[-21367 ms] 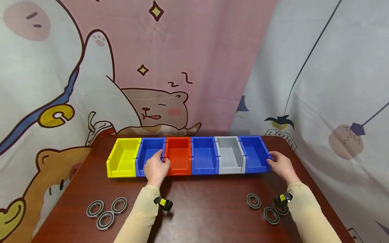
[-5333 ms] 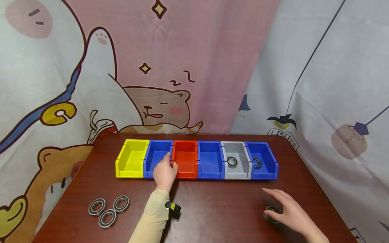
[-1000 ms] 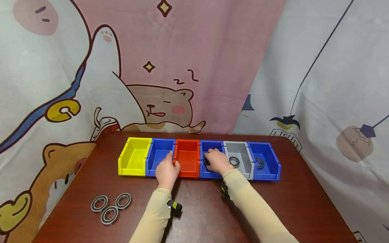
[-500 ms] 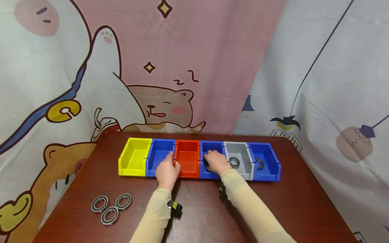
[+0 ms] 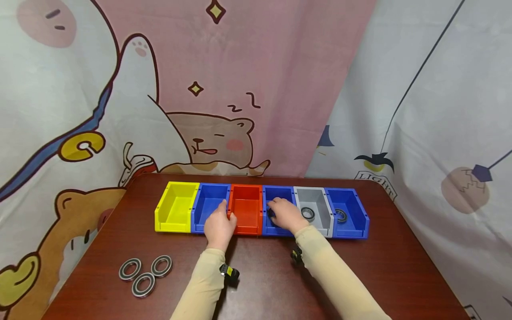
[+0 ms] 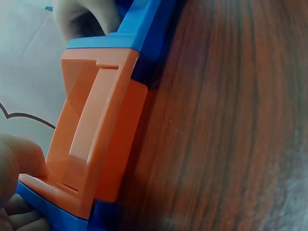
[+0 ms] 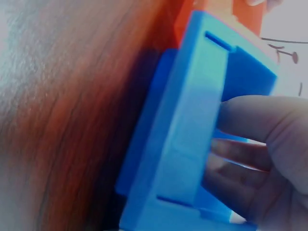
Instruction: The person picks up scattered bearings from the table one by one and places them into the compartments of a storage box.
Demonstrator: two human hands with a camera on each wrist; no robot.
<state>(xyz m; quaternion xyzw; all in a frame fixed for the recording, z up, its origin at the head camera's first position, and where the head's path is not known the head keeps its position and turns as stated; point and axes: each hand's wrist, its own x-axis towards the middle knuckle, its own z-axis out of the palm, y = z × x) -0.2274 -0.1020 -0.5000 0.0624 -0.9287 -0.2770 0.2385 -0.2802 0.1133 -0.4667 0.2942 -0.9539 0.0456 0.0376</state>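
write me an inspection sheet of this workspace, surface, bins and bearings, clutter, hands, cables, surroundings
Surface: brown wood-grain table
Bins: one row, yellow bin, left blue bin, red bin, middle blue bin, gray bin, right blue bin
Bearings: three loose bearings at left; gray-bin bearing; right-bin bearing
Clutter: nothing seen
Left hand: grips left blue and red bins where they meet
Right hand: reaches into middle blue bin; dark item at its fingers, mostly hidden, grip unclear
Cables: nothing seen
Surroundings: cartoon-printed curtain behind
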